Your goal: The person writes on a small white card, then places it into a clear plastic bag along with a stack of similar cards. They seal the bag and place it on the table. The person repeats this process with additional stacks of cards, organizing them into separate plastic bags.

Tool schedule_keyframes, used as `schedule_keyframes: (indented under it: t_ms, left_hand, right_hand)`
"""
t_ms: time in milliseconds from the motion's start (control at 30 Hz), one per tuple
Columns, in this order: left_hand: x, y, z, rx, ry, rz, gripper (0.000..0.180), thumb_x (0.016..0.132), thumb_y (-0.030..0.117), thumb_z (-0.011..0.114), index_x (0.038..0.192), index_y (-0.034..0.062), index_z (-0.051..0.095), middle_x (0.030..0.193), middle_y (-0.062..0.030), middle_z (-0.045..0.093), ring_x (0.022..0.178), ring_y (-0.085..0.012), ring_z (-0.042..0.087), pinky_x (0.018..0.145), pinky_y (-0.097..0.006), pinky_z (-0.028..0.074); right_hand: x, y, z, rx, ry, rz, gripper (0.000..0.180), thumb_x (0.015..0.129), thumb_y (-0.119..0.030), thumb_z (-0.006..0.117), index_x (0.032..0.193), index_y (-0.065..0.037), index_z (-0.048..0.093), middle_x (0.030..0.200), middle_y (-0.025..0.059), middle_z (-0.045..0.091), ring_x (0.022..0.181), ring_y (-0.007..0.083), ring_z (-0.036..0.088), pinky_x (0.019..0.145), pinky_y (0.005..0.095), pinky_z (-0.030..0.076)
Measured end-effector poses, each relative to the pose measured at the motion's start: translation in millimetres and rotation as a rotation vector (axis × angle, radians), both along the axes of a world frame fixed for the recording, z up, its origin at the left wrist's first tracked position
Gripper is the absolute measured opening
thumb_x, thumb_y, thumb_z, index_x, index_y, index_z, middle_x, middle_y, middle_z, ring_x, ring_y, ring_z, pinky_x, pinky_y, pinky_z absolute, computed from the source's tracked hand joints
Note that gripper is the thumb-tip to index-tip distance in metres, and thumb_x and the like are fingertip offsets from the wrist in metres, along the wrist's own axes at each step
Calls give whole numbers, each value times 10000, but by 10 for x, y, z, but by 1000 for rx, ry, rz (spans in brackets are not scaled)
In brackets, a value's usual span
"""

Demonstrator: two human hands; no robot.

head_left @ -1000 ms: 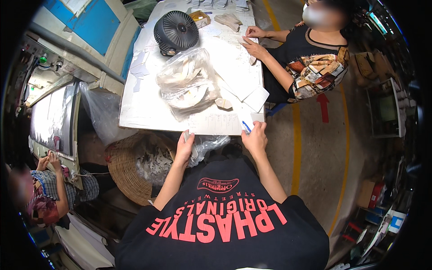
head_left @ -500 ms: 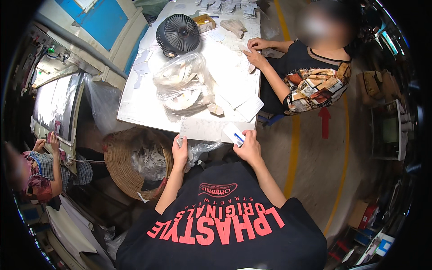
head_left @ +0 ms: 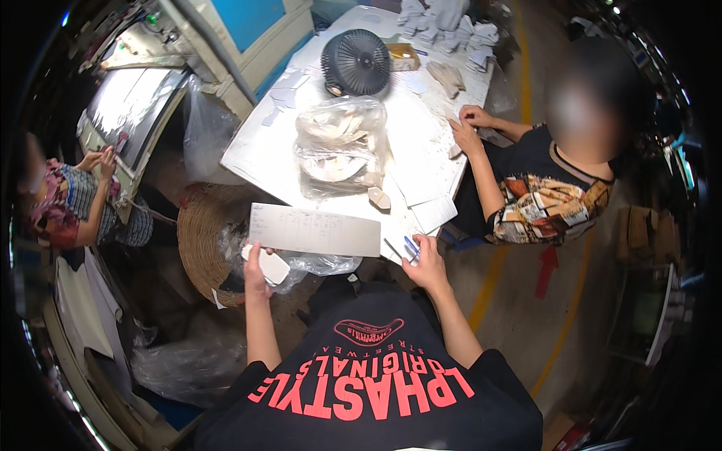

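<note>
My left hand [head_left: 258, 274] is closed on the near left edge of a long pale card [head_left: 316, 231] with handwriting in rows. A small white piece with rounded corners [head_left: 272, 267] is in the same hand, below the card; whether it is one layer or a stack I cannot tell. My right hand [head_left: 427, 269] is at the table's near right corner, its fingers closed around a blue pen [head_left: 411, 245]. A thin dark stick-like item [head_left: 392, 249] lies just left of the pen. White sheets [head_left: 434, 214] lie beyond my right hand.
On the white table [head_left: 252, 154] stand a black fan [head_left: 356, 64] and clear bags of pale pieces [head_left: 340, 143]. A banded bundle [head_left: 379, 198] lies nearby. A wicker basket [head_left: 199, 233] stands at the left. One co-worker [head_left: 556, 150] sits at the right, another [head_left: 71, 192] at far left.
The card has moved left and is now held by my left hand alone. My right hand has come away from it with the pen. The view has shifted, so the table appears further right.
</note>
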State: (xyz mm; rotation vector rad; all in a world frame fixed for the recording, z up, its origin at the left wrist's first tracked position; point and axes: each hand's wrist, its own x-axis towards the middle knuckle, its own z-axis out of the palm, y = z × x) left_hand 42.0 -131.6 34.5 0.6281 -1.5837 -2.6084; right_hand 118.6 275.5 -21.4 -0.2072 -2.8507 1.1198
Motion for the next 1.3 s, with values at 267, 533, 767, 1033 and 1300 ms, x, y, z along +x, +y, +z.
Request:
schedule_keyframes:
  t_ms: [267, 533, 767, 1033, 1300]
  left_hand:
    - [186, -143, 871, 41, 127, 35, 215, 1037, 265, 610, 1132, 73, 616, 863, -6, 609, 806, -103, 591, 716, -260, 502]
    - [225, -117, 1361, 81, 97, 194, 173, 1029, 251, 630, 1090, 90, 642, 847, 2, 626, 762, -94, 608, 658, -241, 497]
    - [-139, -357, 1666, 10, 132, 150, 289, 1037, 297, 611, 1185, 49, 619, 912, -13, 613, 804, -88, 583, 657, -255, 510]
    - [-1014, -669, 1754, 17, 257, -122, 408, 1082, 300, 594, 1383, 27, 566, 1197, -97, 651, 981, -169, 646, 855, -311, 568]
    - [-1974, -884, 2107, 59, 392, -137, 496, 1068, 271, 625, 1463, -10, 520, 1391, -99, 609, 1245, -181, 598, 1013, -342, 503]
  right_hand:
    - [-266, 21, 70, 92, 82, 107, 495, 923, -302, 758, 1317, -77, 561, 1171, 148, 563, 972, 376, 694, 797, 479, 582]
    - [-866, -296, 507, -696, -130, 347, 433, 997, -325, 740, 1305, -41, 629, 938, 19, 632, 819, 130, 583, 748, 294, 502]
    - [-1408, -826, 1136, -1202, -279, 305, 165, 1102, -257, 593, 1021, -128, 530, 690, -85, 446, 523, 13, 350, 468, 210, 269]
    - [-2183, -1435, 1874, -1201, -116, 341, 90, 1119, -198, 552, 1100, -111, 542, 736, -96, 458, 541, 3, 360, 478, 196, 270]
    - [-2817, -1787, 2778, -786, 351, 465, 205, 1115, -197, 527, 1225, -27, 562, 914, -35, 483, 743, 35, 402, 667, 172, 340]
